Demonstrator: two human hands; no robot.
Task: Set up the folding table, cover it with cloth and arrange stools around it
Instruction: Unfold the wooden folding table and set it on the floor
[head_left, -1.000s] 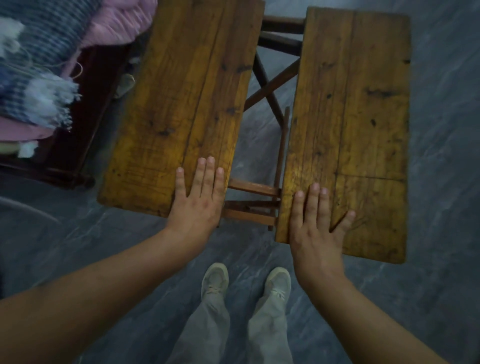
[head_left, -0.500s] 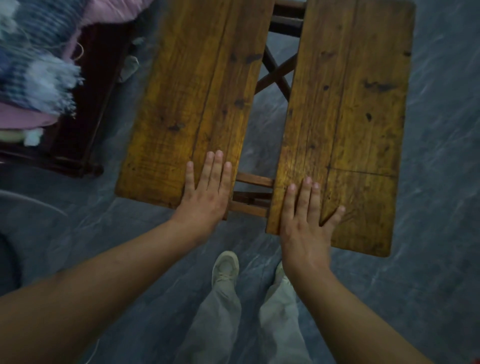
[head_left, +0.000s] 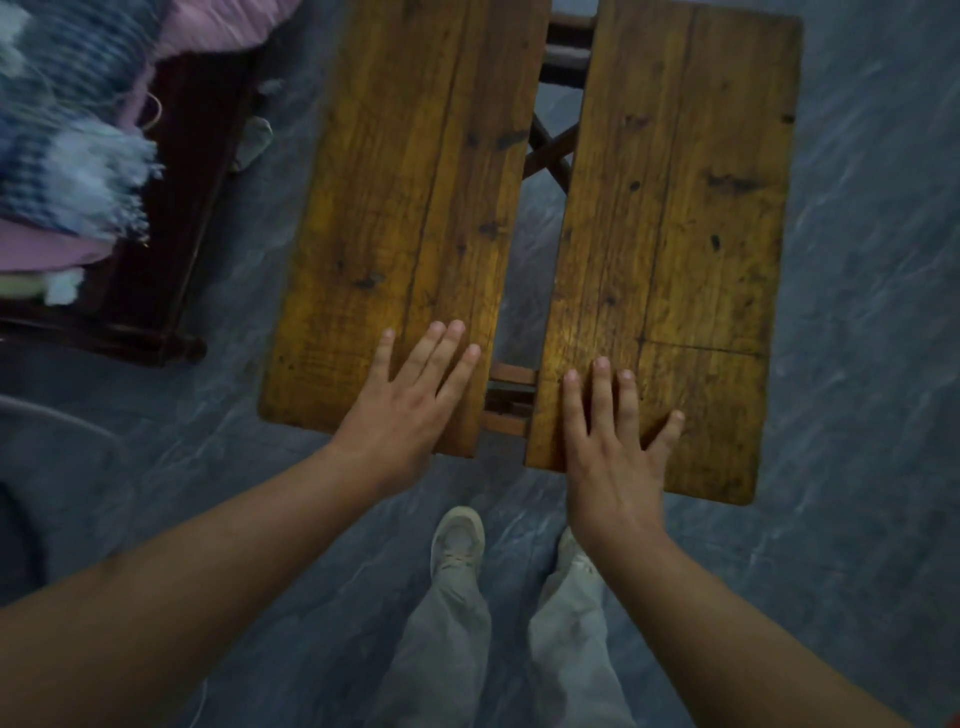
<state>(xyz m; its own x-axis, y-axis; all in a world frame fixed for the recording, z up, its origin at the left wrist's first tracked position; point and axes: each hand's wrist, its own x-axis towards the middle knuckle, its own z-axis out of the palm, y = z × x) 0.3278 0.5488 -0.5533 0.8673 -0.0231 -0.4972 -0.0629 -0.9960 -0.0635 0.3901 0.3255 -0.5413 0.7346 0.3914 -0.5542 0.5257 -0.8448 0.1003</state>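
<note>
- Since a moment before, the gap between the two tabletop halves had narrowed, leaving a slim strip over the crossed legs (head_left: 545, 150)
- left hand (head_left: 410, 405) lay flat, fingers spread, gripping nothing, on the left half (head_left: 405, 208) at its near inner corner
- right hand (head_left: 613, 441) pressed likewise on the right half (head_left: 675, 208)
- Unfolding looked nearly finished; fringed cloth (head_left: 78, 156) waited on the dark bench (head_left: 171, 223) beside the table's left edge

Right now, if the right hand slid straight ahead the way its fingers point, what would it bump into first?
Nothing, as far as the picture shows: the right hand lies flat on the right tabletop half, and only bare wood runs ahead to its far edge.
</note>
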